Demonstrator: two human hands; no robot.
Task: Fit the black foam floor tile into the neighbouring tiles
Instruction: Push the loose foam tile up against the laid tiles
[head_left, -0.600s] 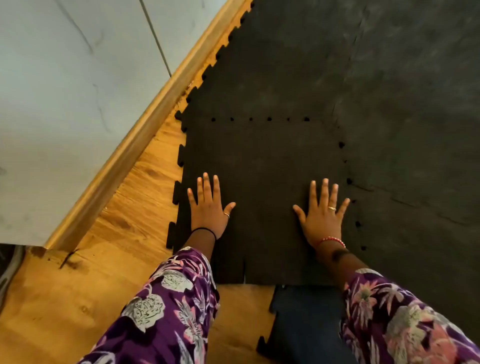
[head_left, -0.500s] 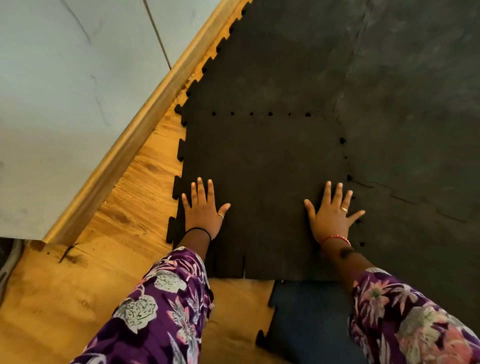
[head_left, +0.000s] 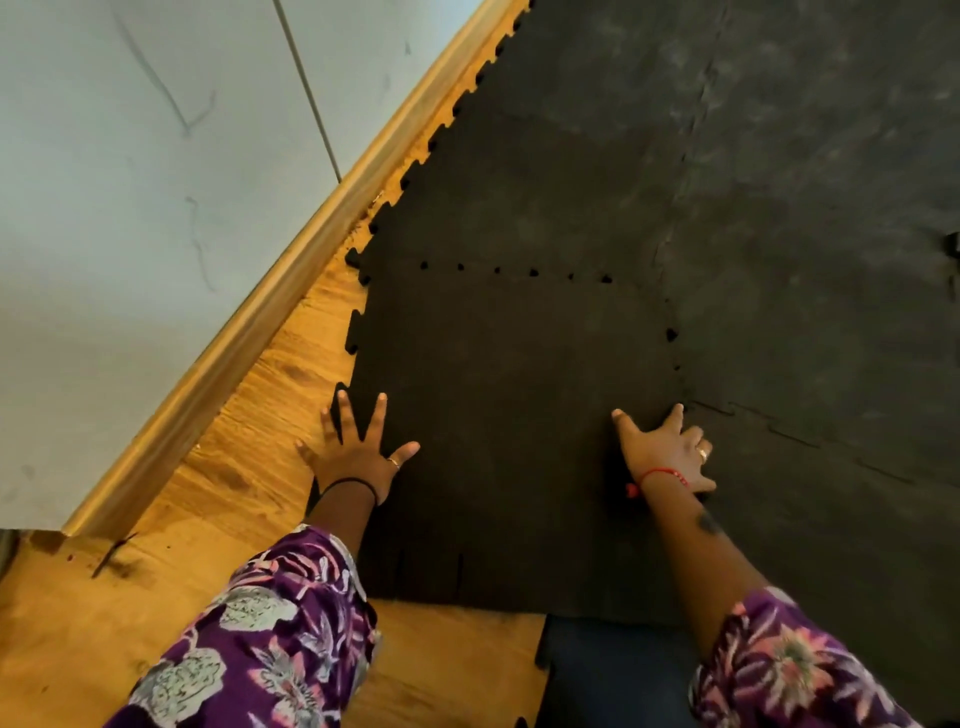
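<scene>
The black foam floor tile (head_left: 509, 415) lies flat in front of me, its toothed far and right edges meeting the neighbouring tiles (head_left: 779, 260). Small gaps show along the far seam and at the right seam. My left hand (head_left: 358, 452) is spread flat at the tile's left edge, fingers partly on the wooden floor. My right hand (head_left: 665, 457) presses palm down on the right seam, fingers apart, straddling the tile and its right neighbour. Neither hand holds anything.
A wooden floor (head_left: 234, 467) shows at the left, bordered by a wooden skirting board (head_left: 291, 275) and a white wall (head_left: 130, 208). A dark blue tile (head_left: 613, 675) lies under the black tile's near edge. Laid black tiles fill the right and far side.
My left hand slid left to the tile's left edge. My right hand moved right onto the side seam. The camera shifted closer.
</scene>
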